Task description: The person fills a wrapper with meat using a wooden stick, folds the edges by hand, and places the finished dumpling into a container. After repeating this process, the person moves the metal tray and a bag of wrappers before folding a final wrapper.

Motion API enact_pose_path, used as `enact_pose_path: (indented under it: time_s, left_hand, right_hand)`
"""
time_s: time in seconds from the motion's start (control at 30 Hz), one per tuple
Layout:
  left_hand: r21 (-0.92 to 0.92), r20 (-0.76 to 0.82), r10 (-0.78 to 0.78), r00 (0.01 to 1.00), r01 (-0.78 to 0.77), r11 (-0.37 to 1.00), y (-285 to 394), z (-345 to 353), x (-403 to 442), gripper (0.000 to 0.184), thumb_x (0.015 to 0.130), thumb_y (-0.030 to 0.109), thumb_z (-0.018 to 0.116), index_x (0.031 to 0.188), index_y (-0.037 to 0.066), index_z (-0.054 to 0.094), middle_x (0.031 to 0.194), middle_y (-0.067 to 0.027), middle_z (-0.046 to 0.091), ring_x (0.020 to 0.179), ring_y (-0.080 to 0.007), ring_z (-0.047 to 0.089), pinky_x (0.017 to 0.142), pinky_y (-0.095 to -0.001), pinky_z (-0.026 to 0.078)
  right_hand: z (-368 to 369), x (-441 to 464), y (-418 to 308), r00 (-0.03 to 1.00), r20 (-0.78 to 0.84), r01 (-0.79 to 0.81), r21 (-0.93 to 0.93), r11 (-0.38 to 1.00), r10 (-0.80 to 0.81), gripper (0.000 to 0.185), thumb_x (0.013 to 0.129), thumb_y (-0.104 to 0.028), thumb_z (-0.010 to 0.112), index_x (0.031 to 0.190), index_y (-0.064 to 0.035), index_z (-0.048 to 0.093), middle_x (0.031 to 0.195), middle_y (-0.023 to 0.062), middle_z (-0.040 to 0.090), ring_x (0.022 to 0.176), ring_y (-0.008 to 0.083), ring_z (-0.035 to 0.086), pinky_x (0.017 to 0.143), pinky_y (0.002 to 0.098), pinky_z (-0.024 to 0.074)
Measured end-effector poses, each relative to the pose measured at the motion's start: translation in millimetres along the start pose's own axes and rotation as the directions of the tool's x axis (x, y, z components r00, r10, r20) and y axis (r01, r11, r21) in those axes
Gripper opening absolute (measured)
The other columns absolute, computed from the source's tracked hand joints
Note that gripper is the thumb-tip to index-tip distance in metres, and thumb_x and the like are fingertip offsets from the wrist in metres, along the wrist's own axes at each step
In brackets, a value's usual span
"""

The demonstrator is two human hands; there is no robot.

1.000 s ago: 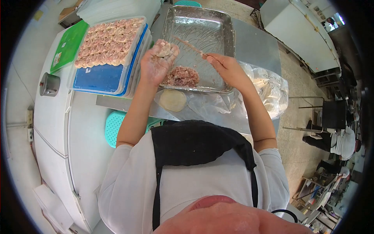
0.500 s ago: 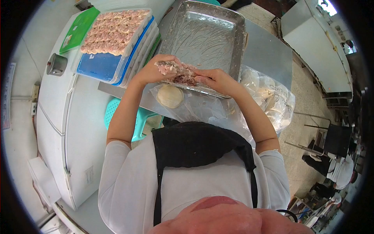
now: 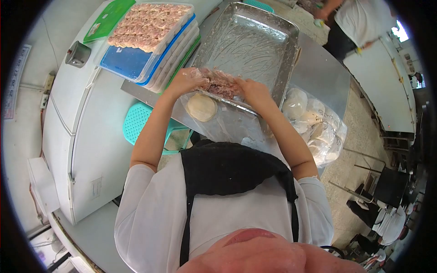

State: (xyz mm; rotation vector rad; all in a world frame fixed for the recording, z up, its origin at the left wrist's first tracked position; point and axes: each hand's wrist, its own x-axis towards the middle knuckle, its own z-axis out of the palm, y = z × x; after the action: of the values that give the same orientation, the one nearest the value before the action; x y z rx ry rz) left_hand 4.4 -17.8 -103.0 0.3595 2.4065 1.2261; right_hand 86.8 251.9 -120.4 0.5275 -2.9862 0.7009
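Observation:
Pink minced meat point(image 3: 221, 85) is heaped at the near end of a large metal tray point(image 3: 291, 59). My left hand point(image 3: 185, 82) is closed on the left part of the heap, with meat on its fingers and the fingertips partly hidden. At the heap's right end, my right hand point(image 3: 254, 93) is closed with its fingers pressed together. What it grips is hidden by the fingers and the meat. A stack of round, pale dough wrappers point(image 3: 201, 108) lies on clear plastic just in front of the tray, below my left hand.
Filled dumplings point(image 3: 150, 25) sit atop stacked plastic containers point(image 3: 175, 54) at left. A green lid point(image 3: 109, 20) and metal cup point(image 3: 78, 54) are behind them. Bagged wrappers point(image 3: 314, 120) lie right. A turquoise stool point(image 3: 136, 123) stands below. Another person point(image 3: 359, 22) is at back right.
The meat at my left hand has come lower, against the heap. My right hand has drawn slightly away to the right. Another person has come into view at the back right; the camera view has shifted.

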Motion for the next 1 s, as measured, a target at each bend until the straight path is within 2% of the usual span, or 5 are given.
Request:
enact_pose_path:
  time_s: [0.17, 0.33, 0.57, 0.63, 1.0]
  left_hand:
    - [0.020, -0.121, 0.379, 0.917, -0.379, 0.925, 31, -12, -36, 0.049, 0.078, 0.019, 0.073, 0.120, 0.004, 0.053, 0.105, -0.0082, 0.061, 0.092, -0.0150, 0.057, 0.080, -0.0306, 0.048]
    - [-0.061, -0.141, 0.564, 0.814, -0.576, 0.815, 66, -22, -54, 0.049, 0.076, 0.012, 0.073, 0.121, 0.005, 0.055, 0.106, -0.0105, 0.063, 0.095, -0.0170, 0.058, 0.085, -0.0314, 0.047]
    - [0.033, 0.078, 0.649, 0.757, -0.653, 0.757, 72, -36, -46, 0.023, 0.074, 0.012, 0.073, 0.091, 0.004, 0.060, 0.086, -0.0046, 0.060, 0.083, -0.0145, 0.056, 0.076, -0.0315, 0.045]
    - [0.046, 0.051, 0.610, 0.791, -0.612, 0.790, 71, -47, -46, 0.024, 0.073, 0.012, 0.074, 0.089, 0.005, 0.058, 0.083, -0.0048, 0.058, 0.081, -0.0143, 0.055, 0.074, -0.0316, 0.044]
    - [-0.093, 0.016, 0.661, 0.750, -0.657, 0.748, 59, -145, -92, 0.039, 0.071, 0.016, 0.081, 0.104, 0.008, 0.062, 0.096, -0.0031, 0.066, 0.094, -0.0142, 0.060, 0.083, -0.0303, 0.046]
  right_hand:
    - [-43, -16, 15, 0.982, 0.150, -0.107, -0.090, 0.990, 0.119, 0.029, 0.093, -0.024, 0.056, 0.115, -0.0079, 0.064, 0.095, 0.0179, 0.068, 0.089, 0.0360, 0.065, 0.078, 0.0414, 0.0510]
    - [-96, -36, -26, 0.995, 0.000, -0.086, 0.533, 0.842, 0.101, 0.036, 0.093, -0.028, 0.058, 0.120, -0.0052, 0.063, 0.105, 0.0210, 0.066, 0.095, 0.0357, 0.065, 0.083, 0.0356, 0.0501]
    - [-106, -25, -77, 0.993, -0.073, 0.113, 0.279, 0.953, -0.097, 0.031, 0.092, -0.027, 0.061, 0.117, -0.0104, 0.065, 0.095, 0.0157, 0.068, 0.084, 0.0334, 0.066, 0.074, 0.0357, 0.0518]
    - [-129, -33, -114, 0.984, -0.172, -0.058, -0.137, 0.989, 0.034, 0.027, 0.091, -0.027, 0.060, 0.114, -0.0132, 0.066, 0.087, 0.0114, 0.066, 0.077, 0.0331, 0.064, 0.068, 0.0396, 0.0510]
    - [-95, 14, -207, 0.957, -0.280, 0.113, 0.145, 0.983, -0.069, 0.028, 0.093, -0.025, 0.057, 0.116, -0.0091, 0.063, 0.094, 0.0161, 0.066, 0.085, 0.0356, 0.064, 0.072, 0.0404, 0.0497]
